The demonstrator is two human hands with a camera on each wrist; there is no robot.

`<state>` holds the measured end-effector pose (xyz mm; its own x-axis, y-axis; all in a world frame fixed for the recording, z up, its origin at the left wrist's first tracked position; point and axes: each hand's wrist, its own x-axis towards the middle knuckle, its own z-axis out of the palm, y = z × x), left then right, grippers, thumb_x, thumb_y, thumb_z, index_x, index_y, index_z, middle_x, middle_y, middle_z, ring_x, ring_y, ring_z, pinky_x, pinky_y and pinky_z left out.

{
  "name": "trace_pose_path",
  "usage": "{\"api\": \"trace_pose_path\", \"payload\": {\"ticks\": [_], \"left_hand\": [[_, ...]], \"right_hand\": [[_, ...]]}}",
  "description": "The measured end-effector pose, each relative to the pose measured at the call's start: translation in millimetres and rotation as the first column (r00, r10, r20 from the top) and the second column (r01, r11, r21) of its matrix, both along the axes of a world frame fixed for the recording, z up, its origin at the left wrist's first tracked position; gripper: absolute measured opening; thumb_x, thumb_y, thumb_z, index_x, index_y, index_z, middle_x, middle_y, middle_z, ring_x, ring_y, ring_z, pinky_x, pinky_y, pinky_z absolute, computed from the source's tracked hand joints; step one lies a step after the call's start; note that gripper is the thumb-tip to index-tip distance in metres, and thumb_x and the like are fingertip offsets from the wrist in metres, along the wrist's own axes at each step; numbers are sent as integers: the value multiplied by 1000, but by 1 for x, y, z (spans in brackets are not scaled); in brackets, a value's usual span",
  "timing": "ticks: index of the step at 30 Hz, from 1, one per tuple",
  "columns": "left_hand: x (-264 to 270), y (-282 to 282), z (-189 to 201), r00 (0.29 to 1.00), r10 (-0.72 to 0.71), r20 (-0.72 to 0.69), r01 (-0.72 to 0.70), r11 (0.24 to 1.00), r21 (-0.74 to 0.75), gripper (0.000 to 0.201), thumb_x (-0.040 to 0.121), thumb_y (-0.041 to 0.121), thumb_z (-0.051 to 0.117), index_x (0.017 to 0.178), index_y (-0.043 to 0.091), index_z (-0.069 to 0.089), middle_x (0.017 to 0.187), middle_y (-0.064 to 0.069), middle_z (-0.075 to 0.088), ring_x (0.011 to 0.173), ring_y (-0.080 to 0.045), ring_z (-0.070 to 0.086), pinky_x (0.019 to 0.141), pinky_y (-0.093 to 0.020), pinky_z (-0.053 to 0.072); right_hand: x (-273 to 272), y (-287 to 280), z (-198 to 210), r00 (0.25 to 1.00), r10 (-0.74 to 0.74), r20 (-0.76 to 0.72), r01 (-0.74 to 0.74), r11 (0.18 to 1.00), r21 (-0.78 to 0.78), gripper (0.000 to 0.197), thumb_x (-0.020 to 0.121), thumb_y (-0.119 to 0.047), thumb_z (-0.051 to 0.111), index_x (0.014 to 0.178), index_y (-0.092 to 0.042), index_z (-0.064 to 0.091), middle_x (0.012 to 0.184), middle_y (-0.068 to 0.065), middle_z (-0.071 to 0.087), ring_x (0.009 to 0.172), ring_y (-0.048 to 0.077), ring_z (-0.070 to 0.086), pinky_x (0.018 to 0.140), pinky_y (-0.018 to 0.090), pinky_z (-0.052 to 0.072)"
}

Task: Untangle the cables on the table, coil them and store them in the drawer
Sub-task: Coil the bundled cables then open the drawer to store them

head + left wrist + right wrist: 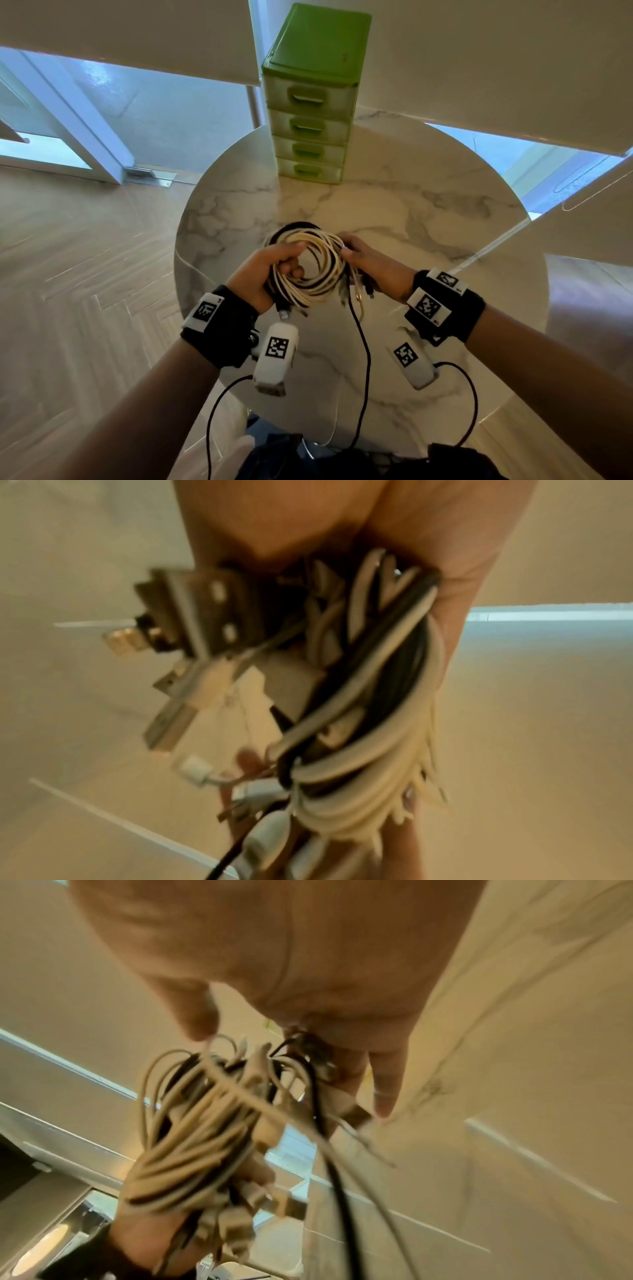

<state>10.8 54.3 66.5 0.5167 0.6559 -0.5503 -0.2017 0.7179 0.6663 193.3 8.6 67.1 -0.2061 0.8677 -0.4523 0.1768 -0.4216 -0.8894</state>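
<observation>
A coil of white and black cables (310, 270) is held above the round marble table (394, 212), between both hands. The left hand (263, 274) is curled round the coil's left side, thumb through the loop; the right hand (371, 263) grasps its right side, where plugs (356, 294) hang down. Beyond the coil, well apart from it at the table's far edge, a green drawer unit (310, 102) is seen, all four drawers closed. Nothing is seen between coil and unit. Wood flooring (85, 257) lies to the left.
</observation>
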Motion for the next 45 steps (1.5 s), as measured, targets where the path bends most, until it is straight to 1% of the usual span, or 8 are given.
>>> {"api": "trace_pose_path", "payload": {"ticks": [2, 8, 15, 22, 26, 33, 40, 45], "left_hand": [[0, 4, 1, 994, 96, 49, -95, 995, -19, 26, 91, 15, 49, 65, 13, 50, 38, 7, 36, 38, -8, 44, 44, -17, 43], [18, 0, 6, 949, 287, 132, -279, 957, -77, 34, 93, 16, 50, 59, 16, 52, 38, 8, 41, 40, -6, 49, 43, -16, 44], [10, 17, -5, 864, 503, -25, -503, 864, 4, 29, 86, 7, 58, 60, 17, 50, 41, 6, 45, 40, -8, 50, 44, -19, 43], [-4, 21, 0, 868, 491, 74, -486, 871, -72, 48, 89, 8, 52, 43, 21, 45, 39, 9, 40, 43, -4, 47, 58, -24, 46], [-4, 22, 6, 870, 483, 99, -474, 875, -102, 43, 88, 13, 52, 47, 20, 44, 43, 9, 41, 44, -6, 46, 53, -20, 50], [-10, 25, 13, 864, 476, 161, -434, 868, -240, 39, 87, 17, 52, 49, 20, 43, 47, 9, 46, 52, -7, 45, 64, -22, 47], [-22, 27, 17, 862, 491, 127, -449, 855, -262, 36, 89, 17, 49, 55, 20, 39, 43, 9, 45, 46, -6, 46, 56, -17, 48], [-33, 31, 12, 764, 644, 23, -631, 754, -183, 34, 88, 9, 51, 58, 19, 39, 46, 9, 44, 43, -3, 46, 50, -14, 44]], "right_hand": [[-5, -3, 1, 991, -104, -89, 97, 992, -86, 31, 99, -36, 34, 125, -20, 41, 94, 1, 54, 74, 13, 51, 65, 25, 48], [-16, -12, -15, 842, -343, -415, 256, 933, -252, 39, 96, -45, 28, 112, -24, 57, 100, 4, 66, 91, 21, 63, 85, 40, 50], [-24, -38, -37, 998, -64, -18, 57, 965, -256, 17, 95, -10, 47, 112, -15, 48, 73, 7, 59, 58, 15, 59, 55, 26, 50], [-25, -34, -43, 903, -74, 424, 95, 995, -28, 38, 92, -28, 52, 126, -18, 39, 81, -7, 54, 79, 18, 58, 80, 38, 53], [-33, -35, -39, 892, -49, 450, 25, 998, 59, 30, 97, -26, 39, 127, -17, 39, 76, 2, 54, 64, 18, 52, 63, 31, 45], [-63, -11, -57, 945, -221, 242, 209, 975, 76, 99, 83, -35, 66, 147, -15, -7, 153, 10, 21, 140, 21, 25, 109, 30, 26], [-78, 3, -47, 917, -268, -297, 255, 963, -83, 40, 95, -5, 46, 132, -3, 34, 80, 5, 56, 64, 12, 56, 75, 32, 52], [-73, -28, -42, 967, 83, 241, -85, 996, -4, 23, 100, -24, 32, 118, -16, 43, 64, 0, 43, 52, 14, 41, 54, 28, 38]]}}
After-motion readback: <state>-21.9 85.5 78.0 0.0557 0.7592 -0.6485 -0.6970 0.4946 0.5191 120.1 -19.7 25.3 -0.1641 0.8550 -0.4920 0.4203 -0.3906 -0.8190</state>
